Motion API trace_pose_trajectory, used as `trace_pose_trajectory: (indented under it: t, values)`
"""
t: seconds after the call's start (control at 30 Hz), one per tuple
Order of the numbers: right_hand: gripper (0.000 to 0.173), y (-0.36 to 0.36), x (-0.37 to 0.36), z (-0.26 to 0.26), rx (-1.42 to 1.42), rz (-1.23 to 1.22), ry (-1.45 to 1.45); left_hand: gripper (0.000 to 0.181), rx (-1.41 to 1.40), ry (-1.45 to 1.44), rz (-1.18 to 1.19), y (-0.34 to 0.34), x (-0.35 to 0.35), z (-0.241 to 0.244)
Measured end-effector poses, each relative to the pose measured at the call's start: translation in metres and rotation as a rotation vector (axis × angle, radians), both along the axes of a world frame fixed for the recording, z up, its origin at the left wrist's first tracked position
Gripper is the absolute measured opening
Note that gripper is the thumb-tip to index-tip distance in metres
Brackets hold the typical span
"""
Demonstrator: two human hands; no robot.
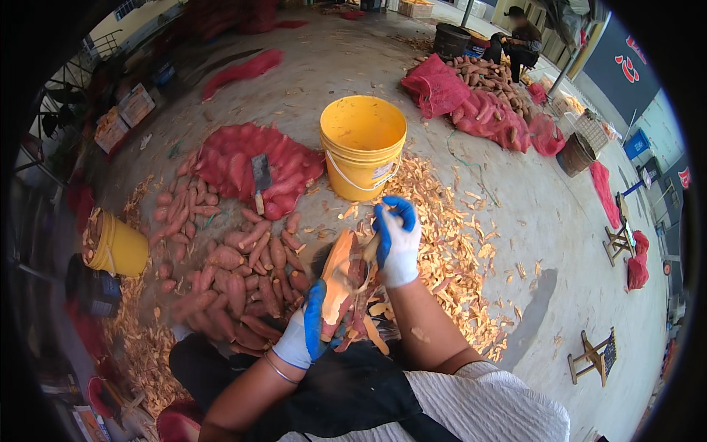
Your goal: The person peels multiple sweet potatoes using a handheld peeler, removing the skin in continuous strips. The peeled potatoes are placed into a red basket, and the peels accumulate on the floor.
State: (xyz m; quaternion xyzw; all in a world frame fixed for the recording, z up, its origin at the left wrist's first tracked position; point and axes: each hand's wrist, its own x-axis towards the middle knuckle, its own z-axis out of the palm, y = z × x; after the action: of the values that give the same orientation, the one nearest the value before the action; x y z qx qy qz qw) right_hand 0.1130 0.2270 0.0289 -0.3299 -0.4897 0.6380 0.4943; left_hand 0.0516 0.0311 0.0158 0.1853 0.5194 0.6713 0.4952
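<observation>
My left hand (pixel 307 331), in a white glove with blue coating, grips the lower end of a large sweet potato (pixel 338 276). Orange flesh shows along the upper side of the root, with red skin near its base. In a matching glove, my right hand (pixel 399 235) is closed on the handle of a peeler (pixel 362 265), whose blurred head lies close against the root. Loose peelings (pixel 375 334) hang and lie beneath both hands. Unpeeled sweet potatoes (pixel 237 293) are heaped to the left. A cleaver (pixel 261 179) rests on a full red mesh sack (pixel 232 160).
A yellow bucket (pixel 362 160) stands just ahead, beside a spread of peelings (pixel 447 243). Another yellow bucket (pixel 124 246) holds roots at left. Wooden folding stools (pixel 594 359) stand at right. A person (pixel 519 41) sits behind a far heap of sweet potatoes (pixel 483 80).
</observation>
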Motion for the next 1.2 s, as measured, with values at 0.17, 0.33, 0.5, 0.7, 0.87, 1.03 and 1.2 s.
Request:
trace_pose_trajectory:
  t: [0.17, 0.33, 0.5, 0.7, 0.87, 1.03, 1.2]
  values:
    - [0.017, 0.072, -0.023, -0.007, 0.084, -0.123, 0.027, 0.045, -0.016, -0.239, 0.041, 0.001, -0.005, -0.001]
    - [0.012, 0.072, -0.021, -0.027, 0.109, 0.002, 0.187, 0.048, -0.124, -0.259, 0.035, -0.002, -0.003, -0.004]
    - [0.015, 0.078, -0.017, -0.057, 0.041, -0.062, 0.077, 0.040, -0.289, -0.311, -0.018, -0.001, 0.001, 0.005]
    - [0.014, 0.131, -0.014, -0.066, -0.134, -0.481, 0.045, 0.034, -0.347, -0.599, -0.128, -0.010, -0.010, 0.009]
    - [0.016, 0.103, 0.005, -0.030, -0.050, -0.346, 0.163, 0.040, -0.067, -0.331, -0.080, -0.002, -0.005, 0.010]
    - [0.022, -0.012, 0.023, 0.009, -0.126, 0.008, 0.172, 0.044, -0.164, 0.009, -0.080, 0.004, 0.008, 0.023]
    - [0.014, -0.023, 0.019, 0.020, 0.149, 0.003, -0.026, 0.050, -0.083, -0.301, -0.151, 0.007, 0.008, 0.023]
